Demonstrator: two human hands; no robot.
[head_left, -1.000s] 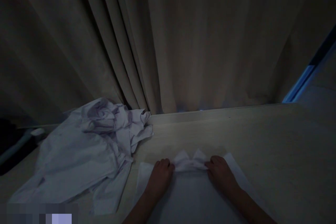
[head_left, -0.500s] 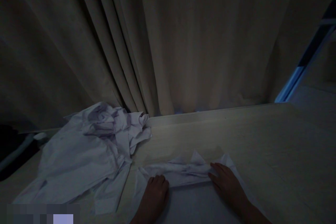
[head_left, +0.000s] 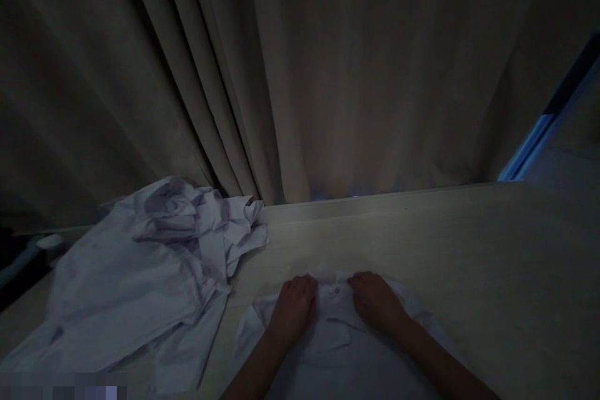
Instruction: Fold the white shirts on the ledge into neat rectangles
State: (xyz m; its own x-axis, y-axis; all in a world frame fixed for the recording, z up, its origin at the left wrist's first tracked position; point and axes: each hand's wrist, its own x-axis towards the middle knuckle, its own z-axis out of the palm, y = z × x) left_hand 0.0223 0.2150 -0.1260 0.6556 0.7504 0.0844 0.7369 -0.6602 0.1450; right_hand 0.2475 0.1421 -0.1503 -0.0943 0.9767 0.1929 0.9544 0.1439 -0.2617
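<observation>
A white shirt (head_left: 328, 350) lies spread on the pale floor in front of me, its far edge rumpled, with a small round button showing near the middle. My left hand (head_left: 295, 306) is closed on the shirt just left of that button, fingers curled over the cloth. On the button's other side, my right hand (head_left: 375, 300) pinches the same far edge. The fingertips of both hands are partly hidden, and the dim light blurs the fine folds.
Left of me a second white garment (head_left: 126, 287) lies in a crumpled heap, one sleeve stretched toward me. Beige curtains (head_left: 347, 75) hang behind a low ledge (head_left: 398, 202). Dark objects (head_left: 23, 275) sit at the far left. A blue-lit frame (head_left: 529, 140) stands at the right.
Both hands have moved farther from me and closer together. The fold across the shirt's far part has opened out, and the button now shows.
</observation>
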